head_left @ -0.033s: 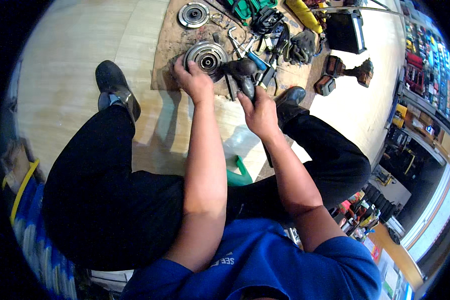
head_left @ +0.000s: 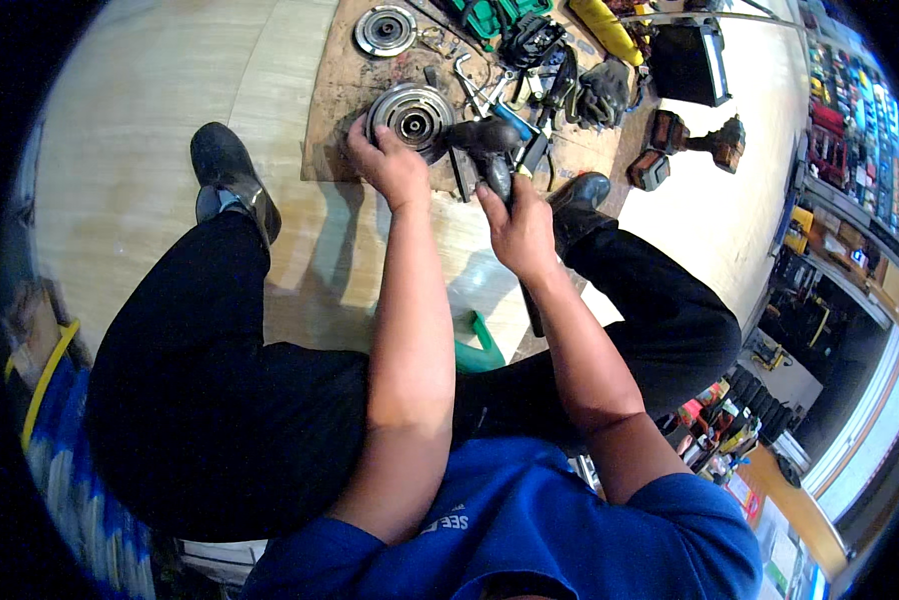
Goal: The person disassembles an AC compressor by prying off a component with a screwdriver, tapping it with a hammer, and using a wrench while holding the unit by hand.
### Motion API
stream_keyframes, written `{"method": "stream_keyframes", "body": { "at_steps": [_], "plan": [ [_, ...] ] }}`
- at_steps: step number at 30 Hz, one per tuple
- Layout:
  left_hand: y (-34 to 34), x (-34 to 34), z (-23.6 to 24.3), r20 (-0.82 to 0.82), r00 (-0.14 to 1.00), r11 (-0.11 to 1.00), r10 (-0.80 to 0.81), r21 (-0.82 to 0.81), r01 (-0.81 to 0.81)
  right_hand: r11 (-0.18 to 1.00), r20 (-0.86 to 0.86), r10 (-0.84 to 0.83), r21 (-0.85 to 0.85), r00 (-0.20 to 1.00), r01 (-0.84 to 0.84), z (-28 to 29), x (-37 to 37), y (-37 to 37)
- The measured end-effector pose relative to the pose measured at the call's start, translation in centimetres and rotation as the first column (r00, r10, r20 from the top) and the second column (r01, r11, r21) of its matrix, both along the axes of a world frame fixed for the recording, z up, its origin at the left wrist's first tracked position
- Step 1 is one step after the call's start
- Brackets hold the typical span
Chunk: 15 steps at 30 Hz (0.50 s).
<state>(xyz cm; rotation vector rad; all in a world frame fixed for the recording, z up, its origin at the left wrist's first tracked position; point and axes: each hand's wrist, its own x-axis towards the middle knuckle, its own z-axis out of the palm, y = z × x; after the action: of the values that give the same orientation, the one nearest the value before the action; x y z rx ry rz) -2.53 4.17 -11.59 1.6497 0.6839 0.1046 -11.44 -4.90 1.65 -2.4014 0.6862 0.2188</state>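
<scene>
My left hand (head_left: 392, 170) is closed on the near left rim of a round grooved metal pulley (head_left: 432, 102), its ringed face and central hole turned up. The thumb and fingers wrap its edge, and the fingertips are partly hidden. In my right hand (head_left: 522, 228) is a black mallet (head_left: 485, 137), gripped by its handle just below the head. The mallet's dark head is beside the pulley's right edge; whether they touch I cannot tell. Its handle runs back under my right forearm.
A stained cardboard sheet (head_left: 328, 130) bears a second round metal part (head_left: 386, 31), a dark glove (head_left: 606, 92), a green tool case (head_left: 475, 18) and several hand tools. Right of it are a black box (head_left: 692, 62) and a cordless drill (head_left: 722, 145). My shoes flank the sheet's near side.
The mallet's head has shifted very slightly to the right. My left hand and the pulley stay in place.
</scene>
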Motion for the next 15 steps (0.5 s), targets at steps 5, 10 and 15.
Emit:
{"method": "stream_keyframes", "body": {
  "at_steps": [5, 10, 15],
  "plan": [
    [0.5, -0.5, 0.0, -0.151, 0.981, 0.992, 0.124, -0.012, -0.127, 0.996, 0.044, -0.082, 0.024, 0.996, 0.081, 0.9, -0.1, 0.0],
    [1.6, 0.8, 1.8, -0.005, 0.999, 0.996, 0.040, 0.081, -0.040, 0.997, 0.002, -0.071, 0.008, 0.997, 0.071, 0.9, -0.3, -0.1],
    [2.5, 0.5, -0.9, -0.038, 0.975, 0.974, -0.221, 0.045, 0.223, 1.000, 0.078, -0.001, -0.018, 0.997, 0.002, 0.8, -0.3, 1.0]
  ]
}}
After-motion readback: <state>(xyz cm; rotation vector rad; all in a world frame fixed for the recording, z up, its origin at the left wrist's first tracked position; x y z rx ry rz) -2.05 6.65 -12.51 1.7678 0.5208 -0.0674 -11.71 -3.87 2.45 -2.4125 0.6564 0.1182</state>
